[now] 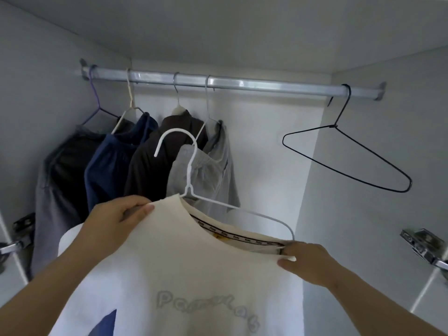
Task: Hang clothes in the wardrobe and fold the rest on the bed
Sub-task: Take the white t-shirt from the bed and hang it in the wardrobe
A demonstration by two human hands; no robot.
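T-shirt: a cream T-shirt [184, 267] is being held up inside the wardrobe [388, 105], below the rail [242, 84] and in front of the hanging clothes, with its neck opening facing up and away from the camera.
White hanger: the white hanger [190, 170] is sitting partly inside that neck opening, its left arm lying under the fabric and its right arm showing bare. Its long axis is running from upper left down to lower right. The hook is standing up clear of the rail, its open end pointing left.
Left hand: the left hand [116, 219] is gripping the shirt's left shoulder, fingers curled round the fabric edge.
Right hand: the right hand [308, 260] is pinching the collar's right end, just beside the hanger's bare tip.
Writing: raised pale letters are arching across the chest, beginning "Po"; the rest is too blurred to read. A striped tape inside the collar is repeating a small word that cannot be made out.
Rail load: four garments are hanging bunched at the left, namely a grey garment [63, 170], a navy garment [109, 161], a dark brown garment [150, 161] and a light grey garment [206, 170].
Black hanger: a bare black hanger [351, 161] is hanging at the rail's right end, tilting down to the right.
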